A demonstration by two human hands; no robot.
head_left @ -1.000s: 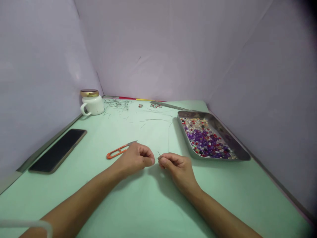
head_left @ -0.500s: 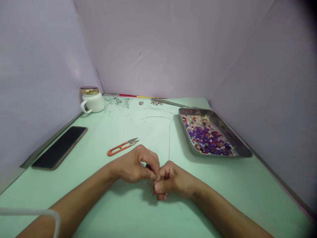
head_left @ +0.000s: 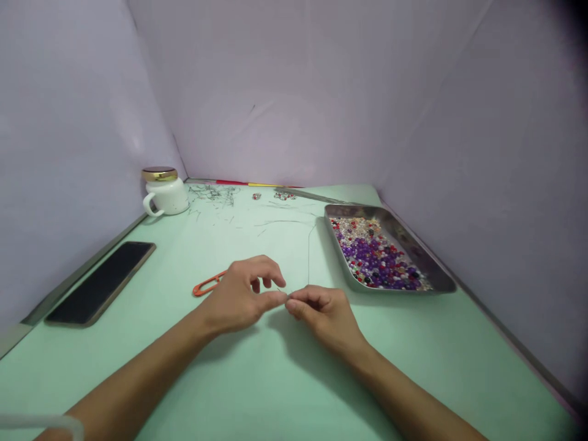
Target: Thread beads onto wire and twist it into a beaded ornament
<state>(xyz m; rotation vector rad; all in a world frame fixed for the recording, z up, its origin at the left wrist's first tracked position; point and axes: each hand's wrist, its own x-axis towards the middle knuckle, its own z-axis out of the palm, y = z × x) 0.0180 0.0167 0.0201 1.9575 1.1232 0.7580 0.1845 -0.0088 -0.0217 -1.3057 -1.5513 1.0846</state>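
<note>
My right hand (head_left: 324,312) is closed in a pinch, thumb against forefinger, on a thin wire (head_left: 279,290) whose short end pokes out toward the left; anything more inside the fingers is hidden. Facing it, my left hand (head_left: 250,291) has its thumb and fingers apart, the thumb tip at or close to the right fingertips. Behind the left hand lies a pair of orange thread snips (head_left: 209,286), their blades covered by the hand. A long thin wire (head_left: 309,257) stretches across the green tabletop (head_left: 257,392) just beyond my right hand.
To the right stands a metal tray (head_left: 432,263) of purple, red and pale beads. A phone (head_left: 101,282) and a lidded white mug (head_left: 168,196) are on the left. At the back are wire scraps (head_left: 214,195), small beaded pieces (head_left: 285,196) and a bundle of wires (head_left: 316,196).
Both hands have moved slightly away from me. My left hand has come out of its pinch, its fingers spreading, and now covers the snips' blades. My right hand has turned and stays pinched.
</note>
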